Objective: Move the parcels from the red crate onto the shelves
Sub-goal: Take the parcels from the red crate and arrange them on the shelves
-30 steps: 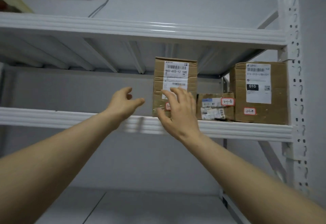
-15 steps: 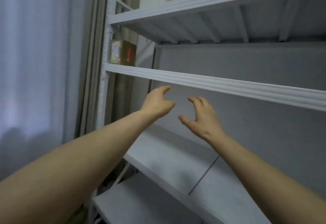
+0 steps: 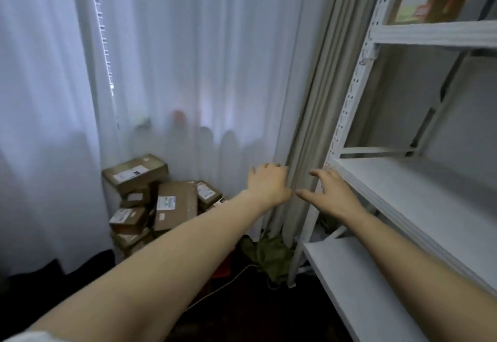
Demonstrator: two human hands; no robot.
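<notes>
Two hands empty | left hand (image 3: 269, 183) loosely spread | right hand (image 3: 332, 193) spread, touching nothing

Sheer white curtains (image 3: 188, 59) fill the left and middle of the view. They glow with pale bluish daylight from a window behind them. Their lower part is dimmer, with rounded shadows along it. A heavier grey-beige drape (image 3: 312, 126) hangs in folds at their right edge, just beside the perforated upright of a white metal shelving rack (image 3: 349, 104). Behind the rack is a plain grey wall (image 3: 473, 126). The floor (image 3: 255, 320) is dark. A crumpled green cloth (image 3: 269, 255) and a thin white cable (image 3: 228, 283) lie on it near the rack's foot.
</notes>
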